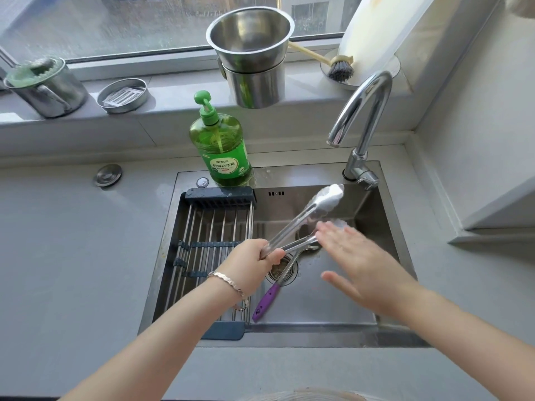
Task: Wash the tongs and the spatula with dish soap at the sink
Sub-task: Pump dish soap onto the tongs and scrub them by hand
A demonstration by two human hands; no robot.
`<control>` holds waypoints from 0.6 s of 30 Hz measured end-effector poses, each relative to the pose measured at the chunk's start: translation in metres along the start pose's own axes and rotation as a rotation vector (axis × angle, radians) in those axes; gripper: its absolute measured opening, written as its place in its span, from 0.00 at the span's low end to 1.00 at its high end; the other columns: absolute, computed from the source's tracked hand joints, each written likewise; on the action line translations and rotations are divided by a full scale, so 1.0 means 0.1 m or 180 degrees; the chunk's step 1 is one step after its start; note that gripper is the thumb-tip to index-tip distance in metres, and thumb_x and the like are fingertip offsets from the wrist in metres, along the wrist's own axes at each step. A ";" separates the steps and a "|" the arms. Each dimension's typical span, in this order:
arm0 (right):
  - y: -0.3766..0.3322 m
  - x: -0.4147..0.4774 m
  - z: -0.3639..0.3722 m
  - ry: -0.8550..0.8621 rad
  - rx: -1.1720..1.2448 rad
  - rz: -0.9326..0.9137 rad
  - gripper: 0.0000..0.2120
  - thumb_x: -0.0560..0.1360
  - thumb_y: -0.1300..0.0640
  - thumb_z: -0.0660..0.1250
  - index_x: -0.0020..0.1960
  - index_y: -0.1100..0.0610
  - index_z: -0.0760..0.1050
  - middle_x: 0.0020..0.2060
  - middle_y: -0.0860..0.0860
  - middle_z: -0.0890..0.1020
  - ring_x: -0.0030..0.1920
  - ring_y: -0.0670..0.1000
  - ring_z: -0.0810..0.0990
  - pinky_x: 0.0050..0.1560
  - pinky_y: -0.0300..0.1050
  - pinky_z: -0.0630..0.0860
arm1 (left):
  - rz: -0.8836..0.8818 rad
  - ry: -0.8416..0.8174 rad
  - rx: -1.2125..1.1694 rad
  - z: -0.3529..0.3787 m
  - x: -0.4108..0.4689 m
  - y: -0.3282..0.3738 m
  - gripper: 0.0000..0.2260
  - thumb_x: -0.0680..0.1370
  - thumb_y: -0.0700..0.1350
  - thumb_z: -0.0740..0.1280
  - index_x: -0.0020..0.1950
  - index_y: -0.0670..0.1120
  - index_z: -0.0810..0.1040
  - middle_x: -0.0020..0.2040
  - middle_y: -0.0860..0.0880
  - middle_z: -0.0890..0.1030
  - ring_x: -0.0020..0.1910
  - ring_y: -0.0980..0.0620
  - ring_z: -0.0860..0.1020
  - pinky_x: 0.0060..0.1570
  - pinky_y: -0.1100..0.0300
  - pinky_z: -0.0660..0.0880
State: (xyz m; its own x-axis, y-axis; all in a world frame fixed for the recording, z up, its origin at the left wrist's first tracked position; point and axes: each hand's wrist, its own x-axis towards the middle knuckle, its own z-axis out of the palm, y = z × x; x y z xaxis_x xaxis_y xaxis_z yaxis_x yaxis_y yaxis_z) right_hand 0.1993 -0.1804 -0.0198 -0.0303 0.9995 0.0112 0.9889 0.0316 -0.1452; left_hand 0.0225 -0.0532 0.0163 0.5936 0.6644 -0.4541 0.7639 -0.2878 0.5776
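The tongs (301, 224) are gripped by the left hand (254, 263) over the sink (396, 227) and rubbed by the flat, open right hand (359, 256) — seemingly mid-wash. The spatula (270, 293) lies in the basin, apparently unwashed — rinsing is also left.

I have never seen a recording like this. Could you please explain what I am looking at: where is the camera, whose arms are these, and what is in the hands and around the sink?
There is no machine here. A person wears one camera on the head, so it looks down at their own two arms over a metal sink.

The left hand grips the handle end of metal tongs, whose tips point up toward the tap. The right hand is open and flat, its fingers at the tongs; whether they touch is unclear. It holds nothing.

In the basin lies a spatula with a purple handle, partly across the drain. A drying rack spans the sink's left side. A green soap bottle stands behind it. On the windowsill sit steel pots and a brush. No running water is visible.
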 end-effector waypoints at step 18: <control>-0.03 0.09 -0.11 0.0383 0.0024 0.0093 0.33 0.81 0.42 0.42 0.65 0.66 0.72 0.63 0.60 0.76 0.65 0.57 0.74 0.71 0.45 0.55 | -0.0139 0.0116 -0.0822 0.03 -0.06 -0.03 0.17 0.79 0.48 0.61 0.48 0.34 0.77 0.30 0.52 0.71 0.27 0.56 0.67 0.33 0.63 0.69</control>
State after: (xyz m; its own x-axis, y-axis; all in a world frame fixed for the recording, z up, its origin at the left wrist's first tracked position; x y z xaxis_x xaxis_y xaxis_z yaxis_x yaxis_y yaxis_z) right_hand 0.1974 -0.1712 -0.0085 0.0165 0.9920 0.1254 0.9880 0.0031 -0.1547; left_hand 0.0177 -0.0583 0.0150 0.5484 0.6980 -0.4604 0.6959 -0.0757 0.7141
